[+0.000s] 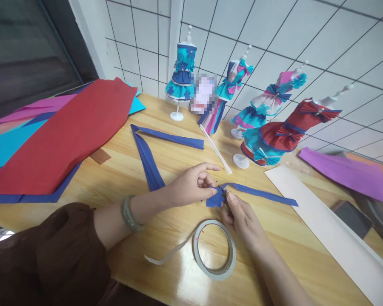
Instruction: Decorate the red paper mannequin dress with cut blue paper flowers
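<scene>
My left hand (191, 185) pinches the edge of a small piece of blue paper (214, 199) between thumb and fingers, with its index finger stretched out. Dark scissors (225, 195) are held in my right hand (241, 214), their tips at the right edge of that blue piece. Behind the scissors, a narrow blue strip (261, 191) runs to the right and overlaps a white sheet. Just below my hands lies a roll of tape (196, 250) with a loose end trailing left.
Small dress forms in paper dresses (185, 70) stand at the back, beside a blurred upright object. Red paper (70, 136) and other sheets lie left. A folded blue strip (172, 137), a thin white strip (215, 146), a white sheet (325, 225) and a phone (352, 217) are around.
</scene>
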Tool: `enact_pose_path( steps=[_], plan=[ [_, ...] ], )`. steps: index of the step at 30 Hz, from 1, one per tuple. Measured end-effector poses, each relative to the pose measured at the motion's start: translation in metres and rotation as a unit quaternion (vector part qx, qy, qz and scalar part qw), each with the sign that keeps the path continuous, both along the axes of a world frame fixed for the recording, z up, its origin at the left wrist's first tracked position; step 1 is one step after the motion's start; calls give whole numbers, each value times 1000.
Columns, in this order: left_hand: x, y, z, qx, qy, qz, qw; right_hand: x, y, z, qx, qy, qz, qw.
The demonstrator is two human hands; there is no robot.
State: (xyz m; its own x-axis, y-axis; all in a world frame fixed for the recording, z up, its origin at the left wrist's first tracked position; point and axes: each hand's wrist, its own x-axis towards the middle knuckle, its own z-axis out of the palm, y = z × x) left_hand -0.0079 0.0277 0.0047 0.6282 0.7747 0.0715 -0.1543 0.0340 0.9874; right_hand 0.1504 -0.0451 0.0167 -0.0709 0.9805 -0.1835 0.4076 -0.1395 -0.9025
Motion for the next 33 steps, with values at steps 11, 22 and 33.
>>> enact_pose_path(
  steps=[11,22,33],
  plan=[
    [0,0,4,2,13,14,1000,-1,0,-1,-1,8,-8,1000],
    [0,1,2,5,7,20,1000,0,0,-4,-11,19,-8,1000],
    [-1,2,5,3,10,28,1000,1,-1,-5,-26,36,-1,999]
  ],
)
